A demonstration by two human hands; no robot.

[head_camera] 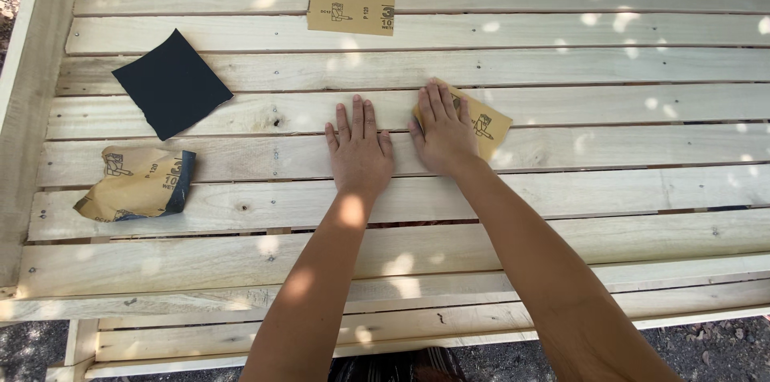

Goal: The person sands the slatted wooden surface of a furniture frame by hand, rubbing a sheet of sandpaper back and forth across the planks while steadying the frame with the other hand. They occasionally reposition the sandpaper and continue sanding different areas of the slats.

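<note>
Head view, right hand (443, 135) flat on tan sandpaper (491, 123) — left hand (359, 156) on pale slats (561, 69)

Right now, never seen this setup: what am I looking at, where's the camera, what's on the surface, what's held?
There is one picture, taken by a camera worn on a person's head, looking down at their own two bare hands. No machine is involved.

The surface is a slatted structure of pale wooden planks, dappled with sunlight.

The left hand lies flat on a plank with nothing under it. The right hand presses flat on a tan sheet of sandpaper; it is pinned under the palm, not closed in a grip.

Three more pieces lie loose: a tan sheet at the top, a dark square sheet at the left, and a curled, folded piece below that.
</note>
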